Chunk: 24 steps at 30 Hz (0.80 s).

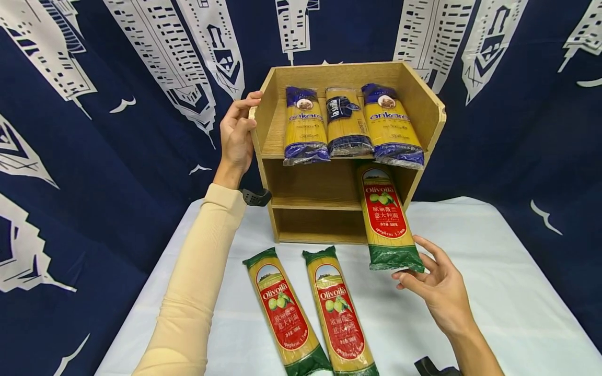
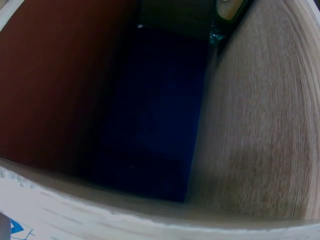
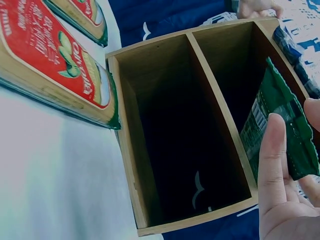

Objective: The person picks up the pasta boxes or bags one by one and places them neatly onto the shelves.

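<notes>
Two arms, dressed unevenly.
Left arm (image 1: 197,277) wears a long cream sleeve, snug and faintly creased, ending at the wrist; a dark strap (image 1: 256,197) sits there. Right forearm (image 1: 475,350) bare; both hands ungloved.

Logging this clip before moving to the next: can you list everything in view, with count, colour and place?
Open wooden shelf unit: one, light brown, at the table's back edge, three levels.
Blue and yellow spaghetti packs: three, side by side on the top level, ends overhanging the front.
Red, yellow and green Olivoila spaghetti pack: one, slanting out of the middle level at the right.
Matching Olivoila packs: two, lying flat on the table in front of the unit.
White tablecloth: one, covering the table.
Navy backdrop with white building prints: one, behind everything.
Left hand: grips the unit's upper left edge; beige sleeve.
Right hand: holds the slanting pack's green lower end.
</notes>
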### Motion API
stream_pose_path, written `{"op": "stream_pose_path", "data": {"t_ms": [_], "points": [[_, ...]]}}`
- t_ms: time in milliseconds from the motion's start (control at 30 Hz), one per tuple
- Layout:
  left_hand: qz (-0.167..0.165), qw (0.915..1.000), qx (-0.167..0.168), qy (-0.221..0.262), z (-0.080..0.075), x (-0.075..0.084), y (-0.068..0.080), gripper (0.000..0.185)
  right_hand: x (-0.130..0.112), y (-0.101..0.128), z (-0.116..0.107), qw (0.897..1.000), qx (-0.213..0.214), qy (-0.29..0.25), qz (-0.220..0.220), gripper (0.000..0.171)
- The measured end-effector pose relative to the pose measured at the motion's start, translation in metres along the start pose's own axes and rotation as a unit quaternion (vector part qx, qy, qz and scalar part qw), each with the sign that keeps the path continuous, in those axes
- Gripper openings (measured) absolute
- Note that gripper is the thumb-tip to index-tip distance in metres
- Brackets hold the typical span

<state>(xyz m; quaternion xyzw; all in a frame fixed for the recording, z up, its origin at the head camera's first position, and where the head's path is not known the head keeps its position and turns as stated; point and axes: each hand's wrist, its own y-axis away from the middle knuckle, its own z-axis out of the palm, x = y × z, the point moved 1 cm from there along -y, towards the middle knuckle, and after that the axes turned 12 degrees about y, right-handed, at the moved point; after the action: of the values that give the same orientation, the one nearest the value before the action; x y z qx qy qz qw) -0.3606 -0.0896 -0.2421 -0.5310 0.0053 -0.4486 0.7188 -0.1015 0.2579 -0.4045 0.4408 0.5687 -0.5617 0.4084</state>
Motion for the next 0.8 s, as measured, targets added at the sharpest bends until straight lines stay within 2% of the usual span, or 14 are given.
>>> {"op": "stream_pose_path", "data": {"t_ms": [267,433,633,800], "points": [[0.0,1.0,-0.001,0.002,0.0,0.001,0.0,0.032,0.006,0.012,0.003,1.0,0.0,-0.008,-0.025,0.068],[0.0,1.0,-0.001,0.008,0.001,0.0,-0.001,0.032,0.007,0.021,0.004,0.999,-0.017,-0.016,-0.041,0.056],[-0.001,1.0,0.003,0.003,0.0,0.001,0.0,0.031,0.006,0.027,0.009,0.995,-0.076,-0.006,-0.07,0.043],[-0.002,1.0,0.007,0.004,0.002,0.0,0.0,0.032,0.005,0.025,0.015,0.992,-0.106,0.005,-0.066,0.046]]}}
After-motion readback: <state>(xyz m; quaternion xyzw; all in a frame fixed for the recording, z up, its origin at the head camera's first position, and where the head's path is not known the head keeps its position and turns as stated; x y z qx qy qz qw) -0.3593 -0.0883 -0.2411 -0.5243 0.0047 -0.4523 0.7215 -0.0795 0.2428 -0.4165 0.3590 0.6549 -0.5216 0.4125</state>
